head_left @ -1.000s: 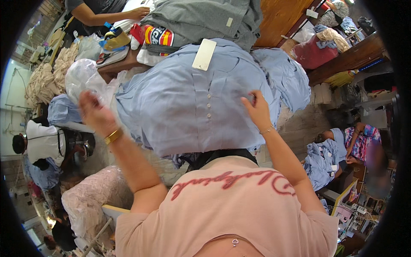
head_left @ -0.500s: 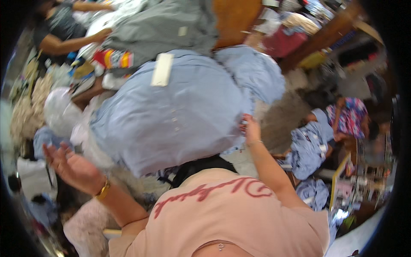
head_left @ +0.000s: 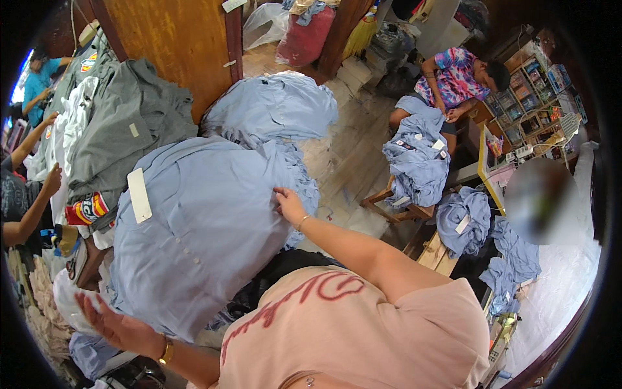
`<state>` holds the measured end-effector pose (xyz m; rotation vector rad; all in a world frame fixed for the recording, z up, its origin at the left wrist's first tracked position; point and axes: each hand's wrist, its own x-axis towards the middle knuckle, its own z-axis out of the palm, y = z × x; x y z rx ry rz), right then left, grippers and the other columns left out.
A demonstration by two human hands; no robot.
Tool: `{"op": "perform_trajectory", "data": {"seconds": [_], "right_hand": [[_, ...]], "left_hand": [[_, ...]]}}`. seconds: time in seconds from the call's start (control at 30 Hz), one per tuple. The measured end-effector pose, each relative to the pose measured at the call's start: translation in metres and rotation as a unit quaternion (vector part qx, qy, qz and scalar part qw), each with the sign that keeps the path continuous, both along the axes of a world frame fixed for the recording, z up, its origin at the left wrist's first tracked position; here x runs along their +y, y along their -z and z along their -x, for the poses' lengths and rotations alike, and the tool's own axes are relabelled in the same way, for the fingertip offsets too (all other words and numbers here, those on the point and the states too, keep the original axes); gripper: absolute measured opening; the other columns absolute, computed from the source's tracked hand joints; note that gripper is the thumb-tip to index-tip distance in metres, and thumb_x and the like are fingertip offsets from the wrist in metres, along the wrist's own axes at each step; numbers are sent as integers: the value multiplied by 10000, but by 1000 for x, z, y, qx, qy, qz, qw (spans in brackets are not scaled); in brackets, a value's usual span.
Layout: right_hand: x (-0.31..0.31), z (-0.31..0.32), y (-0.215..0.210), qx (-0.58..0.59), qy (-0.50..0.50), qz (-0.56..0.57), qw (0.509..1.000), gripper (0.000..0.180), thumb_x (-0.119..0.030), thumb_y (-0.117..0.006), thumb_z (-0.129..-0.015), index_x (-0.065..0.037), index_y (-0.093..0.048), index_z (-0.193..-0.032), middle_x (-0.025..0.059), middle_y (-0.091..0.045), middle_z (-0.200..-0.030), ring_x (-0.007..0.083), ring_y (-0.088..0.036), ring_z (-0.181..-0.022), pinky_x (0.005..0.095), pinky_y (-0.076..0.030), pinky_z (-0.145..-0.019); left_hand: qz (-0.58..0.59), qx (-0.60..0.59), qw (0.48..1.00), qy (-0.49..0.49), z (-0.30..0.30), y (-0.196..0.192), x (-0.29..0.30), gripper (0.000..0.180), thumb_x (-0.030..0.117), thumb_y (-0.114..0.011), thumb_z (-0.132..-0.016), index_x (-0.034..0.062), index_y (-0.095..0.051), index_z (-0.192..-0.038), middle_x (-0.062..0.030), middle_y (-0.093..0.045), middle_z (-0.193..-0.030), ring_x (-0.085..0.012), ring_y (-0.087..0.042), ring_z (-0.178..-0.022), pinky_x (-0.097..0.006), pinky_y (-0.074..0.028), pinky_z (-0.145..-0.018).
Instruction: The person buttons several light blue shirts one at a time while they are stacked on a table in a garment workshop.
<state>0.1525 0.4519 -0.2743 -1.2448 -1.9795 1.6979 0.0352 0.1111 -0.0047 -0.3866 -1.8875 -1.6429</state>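
In front of me lies a thick pile of light blue shirts [head_left: 201, 220], the top one spread with its buttons facing up. A blank-looking cream tag [head_left: 138, 195] rests on its upper left part. My right hand [head_left: 291, 207] touches the pile's right edge, its fingers slightly bent and apart. Beside the lower left edge, my left hand [head_left: 123, 330] hovers palm up with spread fingers and nothing in it. Just beyond the pile sits a second heap of light blue shirts [head_left: 275, 107].
Grey garments [head_left: 123, 117] are stacked at the far left, where another person's arms [head_left: 35, 201] reach in. Across the wooden floor [head_left: 337, 168], a seated person [head_left: 453, 84] handles blue shirts [head_left: 418, 155] over a wooden stool [head_left: 395, 211]. More blue shirts [head_left: 463, 223] lie at right.
My view has swung to the right, bringing the seated person and the shelves more fully into sight. My right hand remains at the pile's edge; my left is still raised.
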Motion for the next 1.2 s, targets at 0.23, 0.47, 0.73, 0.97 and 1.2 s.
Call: {"op": "perform_trajectory", "data": {"seconds": [0.23, 0.47, 0.73, 0.97, 1.2], "right_hand": [[7, 19, -59, 115, 10, -58, 992, 164, -119, -491, -885, -37, -605, -970, 22, -484, -828, 87, -504, -640, 221, -436, -545], [-90, 101, -134, 217, -342, -116, 907, 138, -61, -523, -854, -49, -619, -951, 43, -563, -827, 130, -479, -630, 232, -385, -567], [-134, 154, -124, 209, -333, -201, 897, 164, -121, -670, -758, -38, -625, -892, 49, -537, -842, 146, -495, -655, 243, -400, -571], [-128, 161, -113, 187, -324, -158, 914, 184, -100, -704, -718, -11, -584, -825, 49, -529, -760, 133, -501, -663, 245, -406, -588], [-121, 155, -97, 193, -245, -22, 950, 126, -62, -655, -762, -14, -538, -765, 14, -482, -747, 92, -436, -645, 204, -374, -597]], "left_hand": [[360, -63, 918, 153, 38, 42, 28, 160, 23, -526, -818, 20, -624, -944, -100, -624, -963, -244, -586, -871, -326, -428, -812], [588, -79, 803, 57, 55, 90, 27, 509, 351, -668, -698, 220, -538, -1171, 14, -435, -1285, -219, -310, -1264, -528, -101, -1055], [525, -158, 834, 58, 60, 111, -1, 843, 533, -722, -551, 288, -433, -1303, -60, -250, -1437, -276, -187, -1337, -532, -76, -1055], [499, -180, 843, 88, 74, 124, -2, 874, 525, -744, -523, 303, -422, -1305, -61, -251, -1436, -272, -178, -1339, -529, -73, -1055], [509, -188, 835, 91, 74, 122, -2, 922, 542, -747, -508, 300, -393, -1325, -76, -229, -1442, -275, -165, -1343, -536, -60, -1051]]}}
